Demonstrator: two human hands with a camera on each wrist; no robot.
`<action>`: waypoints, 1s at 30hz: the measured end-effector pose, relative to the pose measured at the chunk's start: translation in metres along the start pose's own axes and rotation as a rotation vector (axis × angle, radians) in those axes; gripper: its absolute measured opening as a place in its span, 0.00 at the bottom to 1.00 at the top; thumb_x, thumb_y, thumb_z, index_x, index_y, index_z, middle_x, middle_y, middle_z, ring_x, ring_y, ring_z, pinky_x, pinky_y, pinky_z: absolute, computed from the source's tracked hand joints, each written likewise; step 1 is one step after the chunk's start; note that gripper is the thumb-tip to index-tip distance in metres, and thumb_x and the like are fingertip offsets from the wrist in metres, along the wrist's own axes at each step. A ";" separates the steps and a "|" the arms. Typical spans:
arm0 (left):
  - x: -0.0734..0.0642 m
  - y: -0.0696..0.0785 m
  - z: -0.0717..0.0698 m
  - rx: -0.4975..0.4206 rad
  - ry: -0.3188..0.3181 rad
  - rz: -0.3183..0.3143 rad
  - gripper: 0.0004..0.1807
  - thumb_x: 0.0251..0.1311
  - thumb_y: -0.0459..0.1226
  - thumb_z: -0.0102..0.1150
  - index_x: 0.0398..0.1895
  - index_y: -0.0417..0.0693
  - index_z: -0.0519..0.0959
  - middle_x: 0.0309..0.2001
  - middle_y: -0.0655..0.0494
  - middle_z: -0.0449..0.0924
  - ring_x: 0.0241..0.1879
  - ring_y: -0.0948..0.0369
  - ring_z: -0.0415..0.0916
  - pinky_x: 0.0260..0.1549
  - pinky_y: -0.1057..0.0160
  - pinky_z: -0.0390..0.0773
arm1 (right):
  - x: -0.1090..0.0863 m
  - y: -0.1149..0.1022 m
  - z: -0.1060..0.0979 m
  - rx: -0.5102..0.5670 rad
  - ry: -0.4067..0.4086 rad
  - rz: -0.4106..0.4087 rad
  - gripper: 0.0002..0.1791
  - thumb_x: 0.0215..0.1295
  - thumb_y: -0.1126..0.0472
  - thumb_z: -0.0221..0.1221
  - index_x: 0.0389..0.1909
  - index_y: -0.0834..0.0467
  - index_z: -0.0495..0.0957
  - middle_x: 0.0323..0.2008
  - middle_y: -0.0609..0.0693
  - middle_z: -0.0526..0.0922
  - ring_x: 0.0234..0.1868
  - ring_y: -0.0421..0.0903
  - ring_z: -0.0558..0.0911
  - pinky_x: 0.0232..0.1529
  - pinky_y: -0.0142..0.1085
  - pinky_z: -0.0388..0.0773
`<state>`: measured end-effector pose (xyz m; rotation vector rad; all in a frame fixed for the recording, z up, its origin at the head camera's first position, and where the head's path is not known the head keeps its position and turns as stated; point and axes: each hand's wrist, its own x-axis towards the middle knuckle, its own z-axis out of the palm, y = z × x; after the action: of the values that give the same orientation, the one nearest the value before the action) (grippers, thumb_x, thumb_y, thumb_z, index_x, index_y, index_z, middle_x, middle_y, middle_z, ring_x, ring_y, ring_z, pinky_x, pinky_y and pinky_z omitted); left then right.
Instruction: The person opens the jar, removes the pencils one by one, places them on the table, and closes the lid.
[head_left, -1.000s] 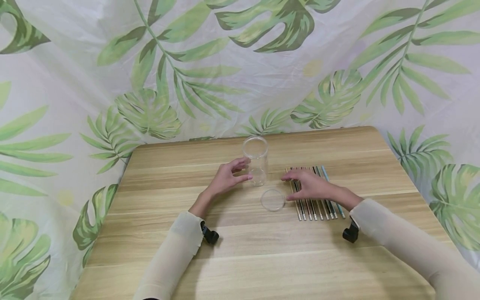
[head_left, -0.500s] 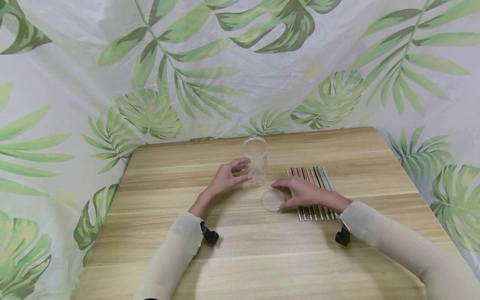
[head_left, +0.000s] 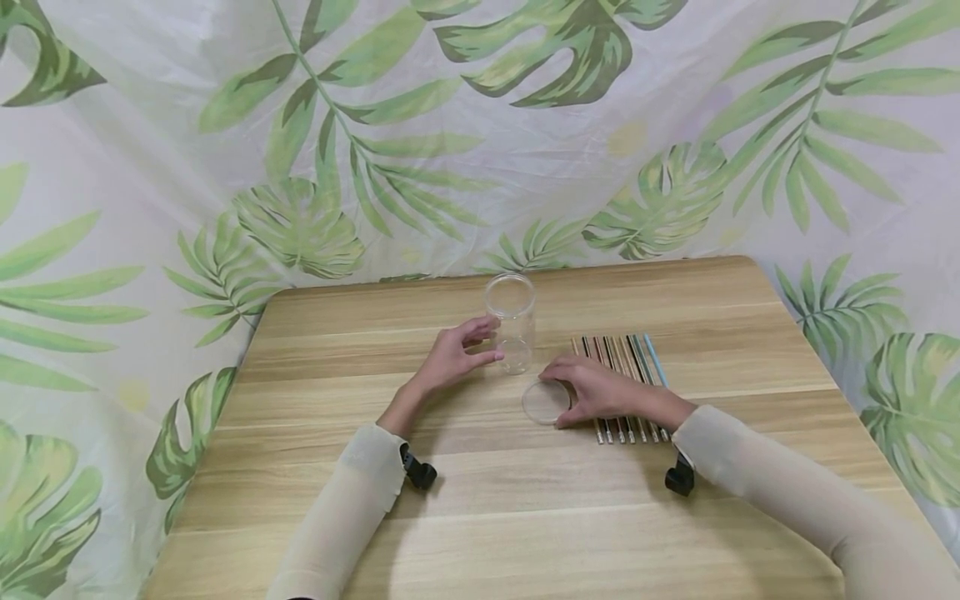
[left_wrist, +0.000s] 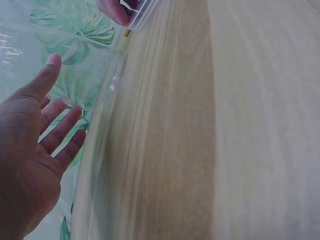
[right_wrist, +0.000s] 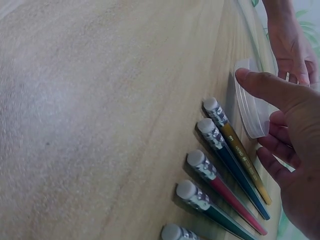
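A clear cylindrical jar (head_left: 512, 333) stands upright without a lid near the table's middle. My left hand (head_left: 457, 354) is at its left side, thumb and fingers spread and fairly straight; in the left wrist view the thumb (left_wrist: 42, 82) and fingers overlap the jar's wall. A round clear lid (head_left: 545, 402) lies just in front of the jar. My right hand (head_left: 596, 390) grips the lid by its edge, thumb on the near rim and fingers at the far side, as the right wrist view shows at the lid (right_wrist: 250, 102).
Several pencils (right_wrist: 242, 155) lie side by side beneath and beside my right hand, eraser ends toward me. A light blue one (head_left: 657, 360) is at the row's right end. Behind the wooden table (head_left: 510, 517) hangs a leaf-patterned cloth (head_left: 405, 125).
My right hand has moved left from over the pencils to the lid, and its fingers have closed in on the lid's edge. The left hand and the jar stay put.
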<state>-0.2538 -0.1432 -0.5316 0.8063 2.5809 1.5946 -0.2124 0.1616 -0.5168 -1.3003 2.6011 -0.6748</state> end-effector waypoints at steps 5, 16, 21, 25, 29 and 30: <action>0.000 0.001 0.000 0.012 -0.007 0.004 0.33 0.60 0.36 0.78 0.69 0.38 0.78 0.64 0.42 0.83 0.61 0.45 0.83 0.64 0.48 0.83 | -0.003 0.000 -0.002 0.017 0.018 0.014 0.41 0.50 0.48 0.83 0.62 0.65 0.81 0.59 0.57 0.84 0.61 0.55 0.82 0.66 0.51 0.81; 0.000 -0.001 0.000 -0.027 -0.002 0.011 0.34 0.59 0.34 0.78 0.68 0.35 0.77 0.64 0.38 0.82 0.61 0.41 0.82 0.64 0.42 0.82 | -0.014 0.007 -0.030 0.051 0.099 0.048 0.41 0.51 0.51 0.83 0.64 0.64 0.81 0.63 0.60 0.83 0.67 0.63 0.79 0.71 0.60 0.75; -0.001 -0.001 0.000 -0.004 -0.004 0.009 0.34 0.60 0.35 0.78 0.69 0.37 0.77 0.65 0.41 0.82 0.62 0.44 0.83 0.65 0.46 0.82 | -0.018 0.011 -0.045 0.077 0.158 0.040 0.39 0.51 0.53 0.83 0.63 0.64 0.82 0.61 0.59 0.84 0.62 0.60 0.83 0.65 0.56 0.81; -0.001 -0.002 0.000 0.013 -0.009 0.004 0.34 0.61 0.36 0.78 0.70 0.39 0.77 0.65 0.43 0.82 0.62 0.46 0.83 0.64 0.49 0.82 | -0.019 0.014 -0.057 0.098 0.190 0.015 0.39 0.50 0.56 0.83 0.61 0.67 0.81 0.59 0.61 0.85 0.57 0.61 0.85 0.61 0.54 0.84; -0.001 -0.003 -0.001 0.021 -0.017 0.003 0.35 0.61 0.37 0.78 0.70 0.39 0.76 0.66 0.44 0.82 0.62 0.47 0.83 0.65 0.51 0.82 | -0.018 0.016 -0.070 0.091 0.247 -0.046 0.38 0.47 0.59 0.84 0.59 0.70 0.82 0.56 0.62 0.86 0.52 0.61 0.87 0.57 0.53 0.87; -0.001 -0.003 -0.001 0.023 -0.017 0.003 0.35 0.61 0.37 0.78 0.70 0.38 0.76 0.66 0.44 0.82 0.62 0.47 0.83 0.65 0.51 0.82 | -0.018 0.016 -0.073 0.084 0.262 -0.057 0.38 0.47 0.59 0.84 0.58 0.70 0.82 0.56 0.62 0.86 0.51 0.60 0.87 0.56 0.53 0.87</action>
<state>-0.2542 -0.1453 -0.5341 0.8220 2.5916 1.5550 -0.2371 0.2080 -0.4602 -1.3460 2.7074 -1.0159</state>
